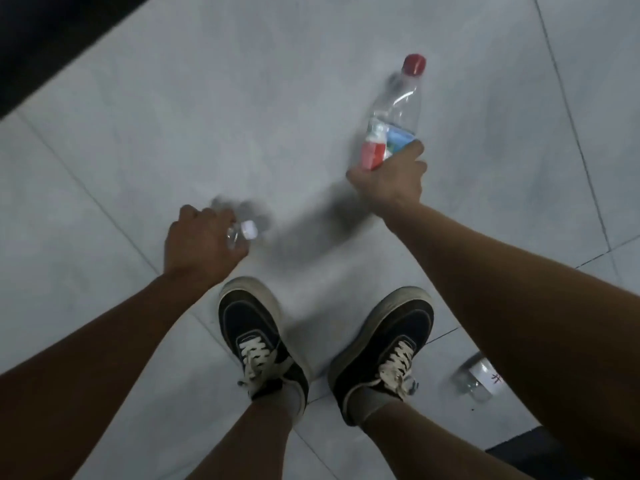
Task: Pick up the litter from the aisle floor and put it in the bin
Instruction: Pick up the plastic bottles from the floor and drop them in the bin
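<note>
My right hand (389, 181) grips the lower part of a clear plastic bottle (398, 109) with a red cap and a red, white and blue label, held above the floor with the cap pointing away from me. My left hand (201, 242) is closed around a second clear bottle with a white cap (248, 229); only its neck and cap show past my fingers. A third clear bottle with a white label (476, 377) lies on the tiles by my right foot, partly hidden behind my right forearm. No bin is in view.
Pale grey floor tiles (207, 116) fill the view. My two dark sneakers (256, 337) stand at the bottom centre. A dark edge (41, 39) runs along the top left, and a dark object (526, 452) sits at the lower right.
</note>
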Tool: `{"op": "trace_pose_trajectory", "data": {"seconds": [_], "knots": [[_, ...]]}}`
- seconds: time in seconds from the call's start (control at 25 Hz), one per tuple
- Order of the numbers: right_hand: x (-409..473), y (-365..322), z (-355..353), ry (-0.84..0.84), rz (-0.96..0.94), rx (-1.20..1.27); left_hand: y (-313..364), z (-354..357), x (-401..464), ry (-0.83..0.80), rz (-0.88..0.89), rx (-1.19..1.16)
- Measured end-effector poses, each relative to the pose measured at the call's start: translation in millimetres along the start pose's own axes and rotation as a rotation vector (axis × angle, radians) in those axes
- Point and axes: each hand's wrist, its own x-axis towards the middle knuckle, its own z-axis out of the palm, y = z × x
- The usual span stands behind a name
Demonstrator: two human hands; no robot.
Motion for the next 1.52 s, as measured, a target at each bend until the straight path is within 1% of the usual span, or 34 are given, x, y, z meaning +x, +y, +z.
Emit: {"op": "trace_pose_trajectory", "data": {"seconds": [0.08, 0.16, 0.24, 0.32, 0.4, 0.52, 0.64, 0.84, 0.96, 1.04, 1.2, 1.32, 1.4, 1.52], "knots": [[-49, 9, -23, -0.08, -0.043, -0.059, 12, -28, -30, -0.044, -0.062, -0.017], [-112, 21, -56, -0.151, -0.113, -0.141, 26, -70, -69, -0.121, -0.155, -0.118], [-178, 28, -97, -0.225, -0.163, -0.205, 40, -120, -114, -0.176, -0.248, -0.347], [-252, 25, -144, -0.273, -0.213, -0.283, 47, -185, -168, -0.187, -0.316, -0.579], [-325, 13, -191, -0.289, -0.26, -0.358, 49, -255, -221, -0.18, -0.309, -0.702], [-428, -20, -258, -0.299, -0.358, -0.467, 42, -366, -303, -0.154, -0.255, -0.766], [-512, -63, -314, -0.302, -0.446, -0.633, 23, -455, -383, -0.064, -0.275, -0.762], [-620, -130, -372, -0.222, -0.591, -0.797, -23, -543, -493, 0.068, -0.345, -0.722], [-678, -166, -385, -0.173, -0.722, -0.868, -57, -567, -555, 0.119, -0.417, -0.732], [-704, -189, -384, -0.15, -0.803, -0.921, -77, -570, -590, 0.179, -0.512, -0.771], [-739, -236, -366, -0.143, -0.996, -0.997, -104, -556, -646, 0.323, -0.835, -0.961], [-750, -270, -347, -0.185, -1.125, -1.101, -107, -543, -668, 0.371, -1.065, -1.137], [-752, -294, -333, -0.234, -1.197, -1.19, -103, -539, -672, 0.377, -1.153, -1.203], [-752, -338, -312, -0.311, -1.332, -1.27, -95, -549, -669, 0.397, -1.291, -1.243]]}}
